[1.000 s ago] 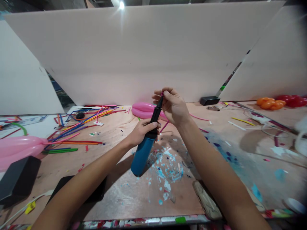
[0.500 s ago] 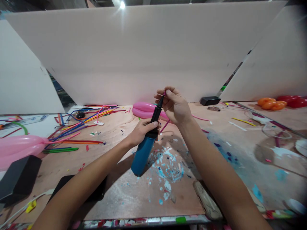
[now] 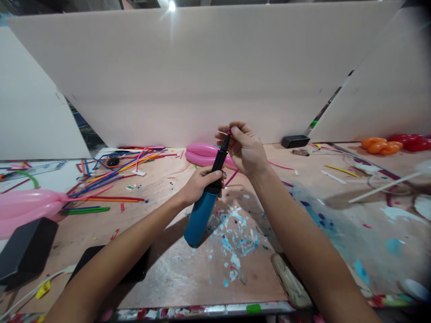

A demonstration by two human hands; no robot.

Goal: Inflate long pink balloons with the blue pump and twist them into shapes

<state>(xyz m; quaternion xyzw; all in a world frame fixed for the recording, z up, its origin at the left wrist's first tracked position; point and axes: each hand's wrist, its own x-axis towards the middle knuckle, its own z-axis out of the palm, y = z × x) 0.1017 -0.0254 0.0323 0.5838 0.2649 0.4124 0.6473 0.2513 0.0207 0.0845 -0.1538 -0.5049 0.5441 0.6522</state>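
I note the left hand (image 3: 198,184) closed around the blue hand pump (image 3: 202,211) at its black collar, the pump tilted with its nozzle toward 1 o'clock above the table (image 3: 175,273). The right hand (image 3: 244,148) pinches a pink balloon neck (image 3: 229,132) on the nozzle tip, fingers closed. Since a second ago, both hands have barely shifted; I judge the fitting unfinished. Loose balloon strips (image 3: 111,175) lie at 10 o'clock.

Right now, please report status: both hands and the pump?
Left hand grips blue pump, tilted. Right hand pinches pink balloon neck at the nozzle tip. Nothing between the hands.
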